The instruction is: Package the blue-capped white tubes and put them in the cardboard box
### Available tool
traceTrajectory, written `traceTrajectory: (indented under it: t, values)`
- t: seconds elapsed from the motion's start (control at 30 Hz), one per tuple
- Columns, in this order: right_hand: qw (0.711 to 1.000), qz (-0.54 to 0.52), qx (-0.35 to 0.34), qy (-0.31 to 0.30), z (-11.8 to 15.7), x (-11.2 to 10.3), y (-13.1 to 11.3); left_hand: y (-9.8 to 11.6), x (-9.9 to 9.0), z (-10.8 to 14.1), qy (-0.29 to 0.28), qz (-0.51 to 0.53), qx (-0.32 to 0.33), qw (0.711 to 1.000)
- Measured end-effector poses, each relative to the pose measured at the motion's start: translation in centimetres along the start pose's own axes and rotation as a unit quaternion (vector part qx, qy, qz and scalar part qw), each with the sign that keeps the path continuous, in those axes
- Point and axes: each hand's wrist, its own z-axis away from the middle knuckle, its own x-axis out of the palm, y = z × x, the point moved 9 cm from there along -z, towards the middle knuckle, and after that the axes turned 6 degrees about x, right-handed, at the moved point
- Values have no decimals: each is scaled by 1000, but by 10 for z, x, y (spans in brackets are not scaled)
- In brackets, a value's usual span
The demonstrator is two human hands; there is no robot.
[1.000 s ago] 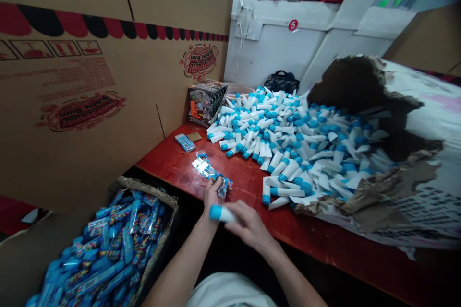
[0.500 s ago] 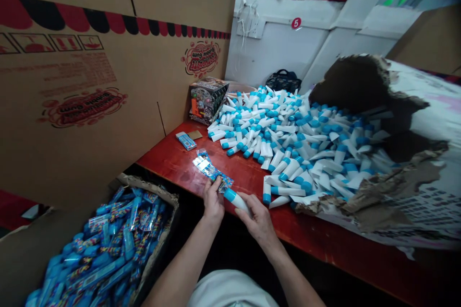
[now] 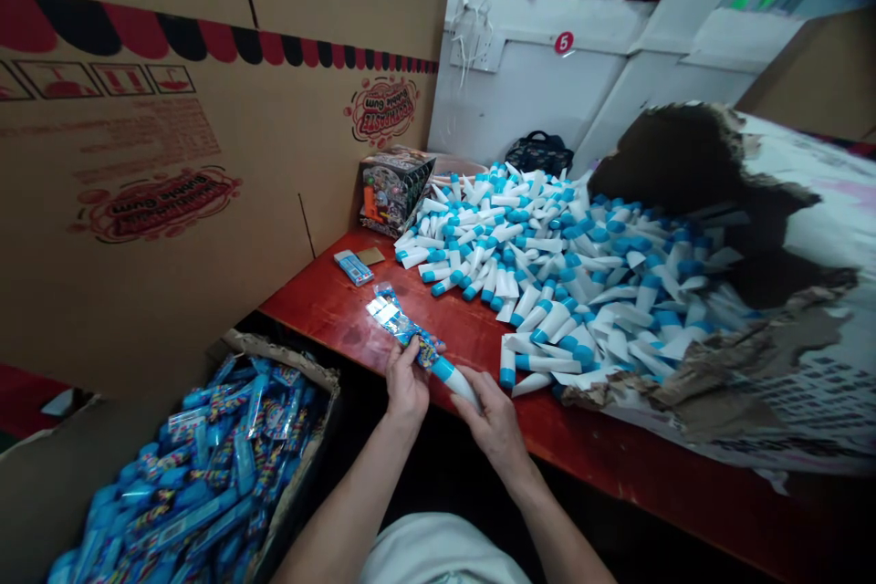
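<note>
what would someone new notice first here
The eye goes first to the big heap of white tubes with blue caps, covering the red table beside a torn printed sack. At lower left, an open cardboard box brims with blue-wrapped packets. At the table's near edge, the right hand holds one tube against a shiny strip of packets gripped by the left hand.

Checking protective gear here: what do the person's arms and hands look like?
The left hand and right hand are bare, without gloves. Both forearms are bare too, with no sleeves or watches. A white garment shows at the bottom of the view.
</note>
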Motion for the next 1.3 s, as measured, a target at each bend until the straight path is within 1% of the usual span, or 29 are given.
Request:
traceTrajectory:
  t: [0.07, 0.17, 0.27, 0.37, 0.43, 0.5, 0.57, 0.63, 0.67, 0.73, 0.8, 0.87, 0.9, 0.97, 1.03, 1.1, 1.2, 1.3]
  values:
    - [1000, 0, 3, -4, -1, 2, 3, 0, 1, 0, -2, 3, -1, 1000]
    - [998, 69, 9, 9, 1, 5, 9, 2, 4, 1, -16, 10, 6, 1000]
    - [990, 138, -6, 24, 3, 7, 8, -1, 3, 1, -19, 21, -3, 1000]
    - [988, 154, -2, 28, 3, 8, 10, -4, 1, 0, -10, 31, -15, 999]
    - [994, 107, 16, 15, 1, 8, 13, -4, 0, -2, -2, 35, -19, 999]
    - [999, 23, 22, -18, 0, 9, 14, -4, -2, -4, 10, 34, -26, 999]
    - [997, -59, 13, -44, -1, 10, 11, -6, -4, -6, 20, 31, -36, 999]
    - [991, -123, 14, -47, -1, 8, 11, -7, -6, -7, 28, 30, -40, 998]
    - [987, -154, 27, -38, -2, 7, 14, -8, -7, -7, 33, 31, -39, 998]
    - [973, -216, 76, -9, -4, 6, 27, -9, -9, -5, 43, 31, -32, 998]
    - [956, -263, 128, 35, -7, 6, 42, -10, -9, -3, 48, 28, -22, 998]
    - [945, -279, 153, 71, -10, 7, 49, -10, -8, 0, 48, 19, -9, 999]
    - [946, -273, 153, 81, -12, 8, 49, -9, -7, 1, 47, 14, -1, 999]
    - [958, -241, 126, 94, -17, 9, 41, -7, -5, 4, 43, 0, 14, 999]
    - [972, -194, 76, 104, -20, 8, 26, -6, -4, 7, 34, -16, 22, 999]
    - [981, -153, 22, 116, -22, 6, 13, -7, -1, 10, 17, -27, 21, 999]
    - [983, -120, -25, 138, -23, 2, 5, -11, 0, 13, -2, -28, 17, 999]
    - [975, -128, -30, 180, -24, -10, 8, -19, -4, 15, 10, -19, -18, 1000]
